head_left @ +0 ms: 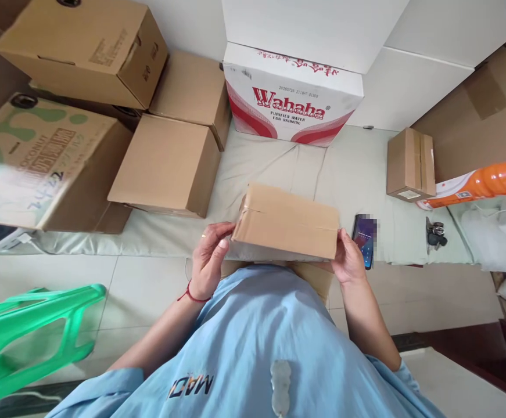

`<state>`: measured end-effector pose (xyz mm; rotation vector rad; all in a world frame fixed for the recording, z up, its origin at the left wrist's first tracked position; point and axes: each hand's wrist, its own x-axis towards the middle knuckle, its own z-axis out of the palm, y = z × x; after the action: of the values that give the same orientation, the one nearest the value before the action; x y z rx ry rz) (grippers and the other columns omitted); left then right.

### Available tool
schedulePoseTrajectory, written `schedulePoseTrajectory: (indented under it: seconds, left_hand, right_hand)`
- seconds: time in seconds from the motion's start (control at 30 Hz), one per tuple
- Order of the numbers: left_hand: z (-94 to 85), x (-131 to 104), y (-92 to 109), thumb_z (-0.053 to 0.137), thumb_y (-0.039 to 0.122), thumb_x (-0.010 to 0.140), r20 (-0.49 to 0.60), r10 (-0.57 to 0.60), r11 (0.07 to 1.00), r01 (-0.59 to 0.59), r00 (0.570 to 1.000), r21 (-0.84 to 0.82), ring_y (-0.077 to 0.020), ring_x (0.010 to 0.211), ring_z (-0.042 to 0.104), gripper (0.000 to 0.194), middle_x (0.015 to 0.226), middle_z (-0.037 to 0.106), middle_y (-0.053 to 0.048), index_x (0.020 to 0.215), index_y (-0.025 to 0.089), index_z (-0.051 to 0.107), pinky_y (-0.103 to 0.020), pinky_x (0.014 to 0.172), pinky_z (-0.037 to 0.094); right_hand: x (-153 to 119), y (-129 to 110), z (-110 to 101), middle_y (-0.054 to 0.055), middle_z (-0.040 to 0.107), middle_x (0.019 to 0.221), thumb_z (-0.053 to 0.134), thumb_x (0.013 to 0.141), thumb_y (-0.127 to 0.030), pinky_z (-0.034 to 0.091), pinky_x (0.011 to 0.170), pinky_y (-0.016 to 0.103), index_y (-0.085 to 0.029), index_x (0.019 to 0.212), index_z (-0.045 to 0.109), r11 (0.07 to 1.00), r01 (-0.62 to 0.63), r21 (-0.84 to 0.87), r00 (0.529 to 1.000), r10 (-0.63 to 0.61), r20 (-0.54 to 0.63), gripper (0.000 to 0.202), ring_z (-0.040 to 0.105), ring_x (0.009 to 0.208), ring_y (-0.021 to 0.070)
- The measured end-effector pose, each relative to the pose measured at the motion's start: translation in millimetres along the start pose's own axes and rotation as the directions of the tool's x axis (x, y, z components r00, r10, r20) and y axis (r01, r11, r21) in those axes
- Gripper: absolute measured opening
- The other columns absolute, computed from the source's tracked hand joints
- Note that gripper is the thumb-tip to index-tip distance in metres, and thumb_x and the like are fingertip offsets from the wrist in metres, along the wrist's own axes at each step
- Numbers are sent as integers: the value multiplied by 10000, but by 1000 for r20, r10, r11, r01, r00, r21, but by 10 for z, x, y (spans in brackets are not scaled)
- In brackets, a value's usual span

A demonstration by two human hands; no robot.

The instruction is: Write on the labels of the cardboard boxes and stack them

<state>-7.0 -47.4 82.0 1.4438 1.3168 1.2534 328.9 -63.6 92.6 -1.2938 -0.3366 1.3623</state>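
Note:
A plain brown cardboard box (pixel 287 223) lies slightly tilted in front of my body, close to the front edge of the cloth-covered table. My left hand (pixel 211 258), with a ring and a red cord at the wrist, presses its fingertips against the box's left end, the thumb standing off it. At the right end, my right hand (pixel 348 258) grips the lower corner, thumb on the near face and fingers partly hidden behind. A lit phone (pixel 363 241) lies just right of my right hand.
Several cardboard boxes (pixel 161 162) are stacked at the left. A white-and-red Wahaba water carton (pixel 294 101) stands at the back. On the right are a small box (pixel 409 165), an orange bottle (pixel 492 180) and keys (pixel 435 233). A green stool (pixel 74 319) stands at lower left.

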Motion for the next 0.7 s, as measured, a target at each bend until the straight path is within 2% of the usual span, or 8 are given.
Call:
schedulePoseTrajectory:
  seconds: [0.1, 0.2, 0.33, 0.43, 0.53, 0.6, 0.7]
  left_hand:
    - [-10, 67, 288, 535, 561, 1097, 132, 156, 986, -161, 979, 32, -297, 1203, 686, 456, 1274, 743, -125, 1292, 225, 775, -436, 1050, 545]
    - [15, 106, 456, 464, 622, 1110, 214, 158, 986, -164, 964, 10, -292, 1132, 705, 541, 1205, 752, -138, 1219, 195, 777, -421, 993, 554]
    - [45, 108, 451, 356, 805, 1057, 278, -21, 1000, 24, 960, -8, -282, 930, 707, 753, 1011, 755, -129, 1048, 191, 793, -392, 853, 558]
    - [37, 91, 395, 495, 863, 978, 333, -129, 990, 142, 934, -13, -274, 808, 702, 727, 922, 766, -111, 985, 210, 814, -358, 740, 563]
    - [21, 71, 344, 729, 756, 912, 326, -260, 957, 288, 909, -40, -309, 884, 760, 583, 1000, 816, -106, 1090, 210, 830, -336, 712, 591]
    - [17, 67, 298, 794, 702, 887, 302, -360, 903, 411, 883, -126, -339, 965, 783, 572, 1059, 833, -118, 1150, 195, 827, -343, 725, 618]
    - [34, 94, 206, 819, 696, 859, 241, -470, 789, 527, 849, -318, -370, 1048, 792, 572, 1050, 841, -131, 1097, 176, 836, -402, 807, 666]
  right_hand:
    - [25, 23, -88, 12, 863, 1098, 890, 831, -590, 635, 1049, 448, -289, 1035, 830, 997, 36, 69, 995, -29, -93, 368, 783, 1188, 264]
    - [74, 5, -137, 1, 860, 1137, 865, 846, -587, 608, 1087, 415, -293, 1081, 834, 992, 88, 91, 986, -74, -147, 379, 764, 1234, 239]
    - [39, -62, -94, 19, 861, 1131, 817, 883, -620, 574, 1113, 428, -295, 1027, 853, 980, 197, -25, 971, -199, -134, 357, 758, 1239, 261]
    - [-71, -151, 26, 37, 863, 1147, 770, 926, -624, 562, 1102, 482, -313, 987, 877, 952, 268, -151, 960, -277, -46, 334, 764, 1219, 307]
    - [-200, -254, 167, 40, 836, 1278, 746, 952, -625, 531, 1146, 514, -348, 1072, 891, 914, 338, -223, 941, -332, 66, 336, 721, 1314, 336]
    - [-286, -318, 238, 36, 795, 1388, 722, 974, -627, 503, 1192, 536, -370, 1154, 882, 873, 404, -271, 914, -376, 151, 352, 660, 1415, 349]
    - [-427, -408, 311, 31, 717, 1526, 683, 1022, -575, 499, 1203, 560, -392, 1269, 849, 778, 509, -367, 858, -427, 285, 349, 589, 1503, 360]
